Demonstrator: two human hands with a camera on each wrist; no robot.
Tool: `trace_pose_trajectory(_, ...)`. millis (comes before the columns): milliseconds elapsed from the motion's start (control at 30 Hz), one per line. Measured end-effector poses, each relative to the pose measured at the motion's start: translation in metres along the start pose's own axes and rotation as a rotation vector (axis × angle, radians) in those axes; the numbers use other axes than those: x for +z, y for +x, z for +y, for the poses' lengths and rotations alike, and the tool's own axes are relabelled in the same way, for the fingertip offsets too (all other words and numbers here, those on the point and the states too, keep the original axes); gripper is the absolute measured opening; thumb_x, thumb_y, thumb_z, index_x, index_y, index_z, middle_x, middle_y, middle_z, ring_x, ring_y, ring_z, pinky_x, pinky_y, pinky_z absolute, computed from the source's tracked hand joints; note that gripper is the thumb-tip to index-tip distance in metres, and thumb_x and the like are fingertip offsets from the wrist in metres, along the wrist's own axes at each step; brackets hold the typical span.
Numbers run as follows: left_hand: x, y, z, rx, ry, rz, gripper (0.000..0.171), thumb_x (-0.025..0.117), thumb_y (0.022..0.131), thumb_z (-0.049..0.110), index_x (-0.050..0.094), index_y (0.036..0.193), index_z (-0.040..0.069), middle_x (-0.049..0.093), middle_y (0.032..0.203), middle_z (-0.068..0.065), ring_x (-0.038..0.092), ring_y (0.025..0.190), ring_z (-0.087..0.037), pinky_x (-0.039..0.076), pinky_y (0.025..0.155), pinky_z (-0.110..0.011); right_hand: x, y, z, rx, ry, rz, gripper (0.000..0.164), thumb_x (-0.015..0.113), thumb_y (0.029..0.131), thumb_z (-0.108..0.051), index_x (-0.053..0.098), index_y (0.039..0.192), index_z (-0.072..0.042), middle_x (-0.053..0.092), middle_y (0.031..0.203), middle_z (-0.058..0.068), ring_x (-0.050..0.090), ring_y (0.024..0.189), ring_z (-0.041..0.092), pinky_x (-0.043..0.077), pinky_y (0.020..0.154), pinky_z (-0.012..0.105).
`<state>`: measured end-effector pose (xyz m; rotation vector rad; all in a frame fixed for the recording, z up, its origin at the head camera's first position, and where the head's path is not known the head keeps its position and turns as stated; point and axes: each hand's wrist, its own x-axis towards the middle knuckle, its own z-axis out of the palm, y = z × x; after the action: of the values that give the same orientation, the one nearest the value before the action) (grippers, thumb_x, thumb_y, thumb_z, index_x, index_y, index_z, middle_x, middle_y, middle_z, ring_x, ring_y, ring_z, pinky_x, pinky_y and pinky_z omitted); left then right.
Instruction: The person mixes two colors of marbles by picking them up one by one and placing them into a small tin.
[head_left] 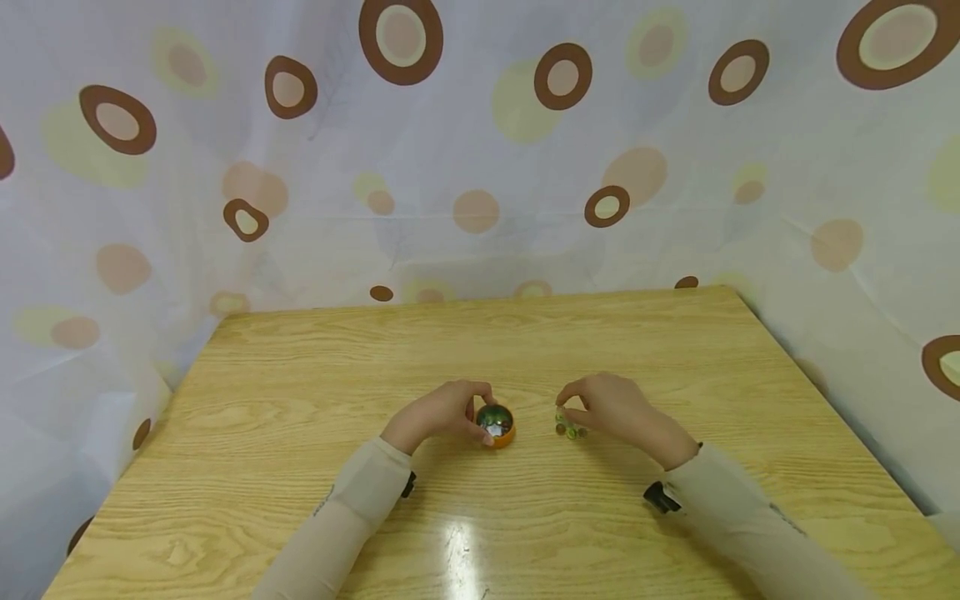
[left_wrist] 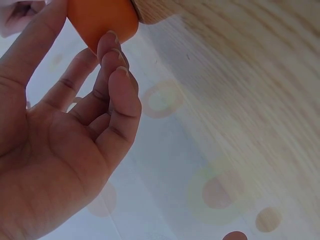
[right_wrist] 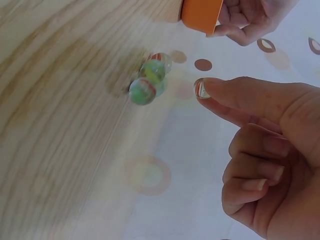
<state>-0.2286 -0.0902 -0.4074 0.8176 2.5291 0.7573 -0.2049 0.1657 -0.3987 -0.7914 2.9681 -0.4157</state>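
Observation:
On the table, my left hand (head_left: 444, 413) grips a small orange bowl (head_left: 507, 439) between thumb and fingers; its inside looks dark and shiny. The left wrist view shows only part of the bowl's orange wall (left_wrist: 107, 22), with fingertips against it. To the right, my right hand (head_left: 618, 410) pinches a clear glass marble (right_wrist: 201, 88) with an orange streak between thumb and index finger, held just above the table. Its other fingers are curled in. Several green and orange-streaked marbles (right_wrist: 143, 91) lie clustered on the table beside that hand.
The wooden table (head_left: 360, 350) runs back to a white curtain (head_left: 435, 150) with brown, pink and yellow spots, which also hangs along both sides. A light glare shows on the near tabletop.

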Motion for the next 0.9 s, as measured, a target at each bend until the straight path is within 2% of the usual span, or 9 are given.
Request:
trace_pose_trajectory(67, 0.0, 0.0, 0.0, -0.003, -0.007, -0.003, 0.044, 0.075, 0.069, 0.027, 0.055, 0.104, 0.011, 0.051, 0.065, -0.002, 0.044, 0.056, -0.014, 0.037, 0.052, -0.024, 0.001, 0.003, -0.004, -0.002, 0.003, -0.011, 0.02, 0.062, 0.083, -0.027, 0.067, 0.098, -0.016, 0.042, 0.047, -0.008, 0.032, 0.042, 0.006, 0.022, 0.04, 0.022)
trace_pose_trajectory(267, 0.001, 0.001, 0.0, -0.013, -0.019, -0.003, 0.043, 0.075, 0.069, 0.027, 0.054, 0.103, 0.011, 0.051, 0.065, -0.002, 0.045, 0.057, -0.014, 0.038, 0.052, -0.025, -0.001, 0.011, -0.02, -0.054, 0.024, -0.018, 0.021, 0.061, 0.084, -0.026, 0.066, 0.1, -0.014, 0.057, 0.053, -0.009, 0.042, 0.04, 0.003, 0.031, 0.037, 0.024)
trace_pose_trajectory(467, 0.0, 0.001, 0.001, -0.015, -0.012, -0.004, 0.044, 0.076, 0.068, 0.027, 0.055, 0.103, 0.01, 0.052, 0.067, -0.002, 0.046, 0.057, -0.014, 0.038, 0.052, -0.025, -0.003, 0.021, -0.036, -0.107, 0.019, -0.014, 0.021, 0.061, 0.084, -0.027, 0.066, 0.101, -0.015, 0.05, 0.045, -0.011, 0.041, 0.036, 0.002, 0.033, 0.037, 0.022)
trace_pose_trajectory(667, -0.001, 0.0, 0.001, -0.008, -0.012, -0.01, 0.043, 0.075, 0.069, 0.027, 0.055, 0.102, 0.01, 0.052, 0.067, -0.002, 0.046, 0.057, -0.013, 0.038, 0.051, -0.024, -0.001, 0.028, -0.048, -0.156, -0.018, 0.027, 0.018, 0.064, 0.081, -0.026, 0.068, 0.097, -0.018, 0.059, 0.063, -0.008, 0.039, 0.043, 0.002, 0.032, 0.039, 0.02)
trace_pose_trajectory(900, -0.001, 0.0, 0.0, -0.005, -0.024, -0.011, 0.043, 0.075, 0.069, 0.027, 0.055, 0.102, 0.01, 0.053, 0.066, -0.003, 0.046, 0.056, -0.013, 0.038, 0.05, -0.024, 0.004, 0.035, -0.059, -0.156, -0.023, 0.019, 0.02, 0.065, 0.08, -0.028, 0.068, 0.097, -0.018, 0.063, 0.068, -0.006, 0.036, 0.043, 0.003, 0.028, 0.037, 0.02)
